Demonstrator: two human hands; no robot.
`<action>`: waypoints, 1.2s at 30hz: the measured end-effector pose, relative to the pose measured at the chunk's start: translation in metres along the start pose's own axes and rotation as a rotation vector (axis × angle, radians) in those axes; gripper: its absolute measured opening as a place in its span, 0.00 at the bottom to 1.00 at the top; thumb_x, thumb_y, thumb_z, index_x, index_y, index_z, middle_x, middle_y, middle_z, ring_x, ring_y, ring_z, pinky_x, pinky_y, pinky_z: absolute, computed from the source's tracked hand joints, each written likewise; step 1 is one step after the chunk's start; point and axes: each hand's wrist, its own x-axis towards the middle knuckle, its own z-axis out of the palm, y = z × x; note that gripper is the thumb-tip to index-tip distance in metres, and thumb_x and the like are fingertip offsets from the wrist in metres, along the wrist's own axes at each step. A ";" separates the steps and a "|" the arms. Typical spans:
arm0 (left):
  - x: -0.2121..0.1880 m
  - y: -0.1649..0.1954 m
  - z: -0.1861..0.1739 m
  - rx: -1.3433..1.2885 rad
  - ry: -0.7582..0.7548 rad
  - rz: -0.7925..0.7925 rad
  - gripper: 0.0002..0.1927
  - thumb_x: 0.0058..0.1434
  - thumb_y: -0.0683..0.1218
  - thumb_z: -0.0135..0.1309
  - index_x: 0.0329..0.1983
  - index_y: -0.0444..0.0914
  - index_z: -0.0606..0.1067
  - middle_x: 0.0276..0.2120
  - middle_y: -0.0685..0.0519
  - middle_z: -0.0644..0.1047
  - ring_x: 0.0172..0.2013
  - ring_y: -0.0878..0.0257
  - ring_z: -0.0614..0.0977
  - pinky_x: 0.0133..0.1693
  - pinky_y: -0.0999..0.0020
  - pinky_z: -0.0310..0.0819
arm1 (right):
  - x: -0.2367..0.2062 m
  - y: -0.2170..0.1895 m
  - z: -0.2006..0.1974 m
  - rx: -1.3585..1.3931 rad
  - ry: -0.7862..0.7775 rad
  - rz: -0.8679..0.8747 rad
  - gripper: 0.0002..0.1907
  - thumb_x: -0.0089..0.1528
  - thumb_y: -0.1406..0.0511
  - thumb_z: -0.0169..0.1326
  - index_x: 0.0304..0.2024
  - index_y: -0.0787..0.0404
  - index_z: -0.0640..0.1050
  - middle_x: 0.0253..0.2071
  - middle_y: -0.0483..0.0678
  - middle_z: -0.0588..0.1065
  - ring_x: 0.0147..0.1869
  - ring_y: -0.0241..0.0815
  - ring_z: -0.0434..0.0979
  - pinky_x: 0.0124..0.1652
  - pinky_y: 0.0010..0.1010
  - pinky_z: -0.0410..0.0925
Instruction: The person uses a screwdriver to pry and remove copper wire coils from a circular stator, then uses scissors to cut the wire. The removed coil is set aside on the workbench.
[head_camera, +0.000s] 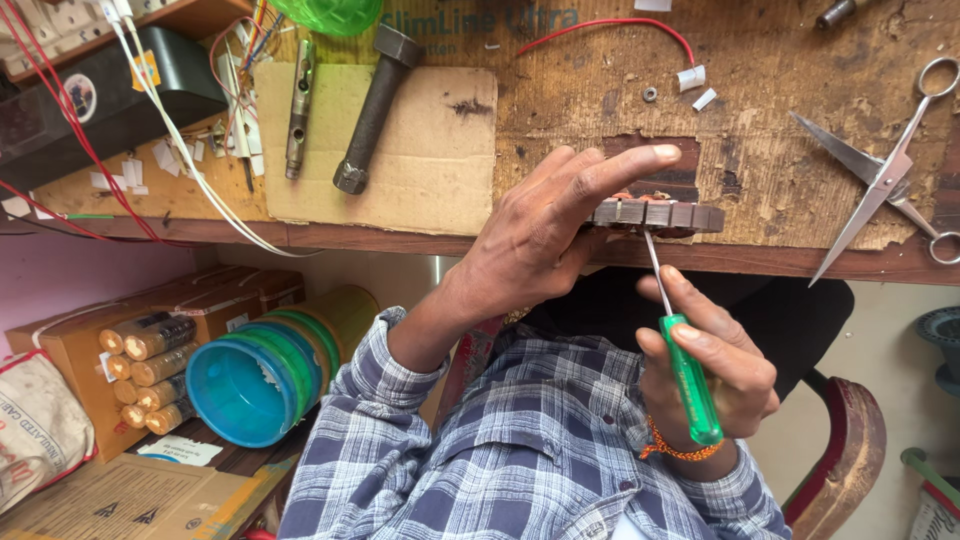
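You are gripping stator (655, 214) at bench (600, 250) edge, left hand (540, 235) fingers wrapped. Right hand (715, 365) closed on screwdriver (685, 370), tip entering stator underside. Work mid-way; scissors (885, 180) right of stator.

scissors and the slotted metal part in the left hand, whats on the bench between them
In the head view, only bare worn wood of the bench lies between the scissors and the slotted metal part held by the left hand.
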 end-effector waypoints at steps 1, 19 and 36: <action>0.000 -0.001 0.001 0.000 0.003 -0.004 0.42 0.63 0.40 0.67 0.74 0.52 0.57 0.48 0.57 0.75 0.46 0.60 0.76 0.51 0.63 0.75 | -0.002 0.003 0.001 0.012 -0.002 -0.003 0.16 0.70 0.67 0.59 0.51 0.66 0.65 0.53 0.72 0.76 0.55 0.57 0.84 0.48 0.41 0.80; -0.011 -0.012 0.000 0.010 -0.046 0.140 0.38 0.66 0.32 0.57 0.75 0.50 0.60 0.55 0.60 0.79 0.40 0.64 0.76 0.45 0.68 0.69 | 0.008 0.028 -0.043 0.363 0.019 0.083 0.21 0.68 0.60 0.64 0.52 0.61 0.67 0.40 0.65 0.80 0.40 0.53 0.87 0.36 0.35 0.81; -0.001 0.016 0.014 0.284 0.036 0.066 0.22 0.68 0.40 0.58 0.64 0.47 0.72 0.40 0.54 0.69 0.40 0.59 0.75 0.42 0.64 0.73 | 0.052 -0.022 -0.051 -0.083 -0.235 0.142 0.15 0.72 0.67 0.66 0.50 0.67 0.73 0.44 0.61 0.81 0.48 0.48 0.87 0.45 0.28 0.81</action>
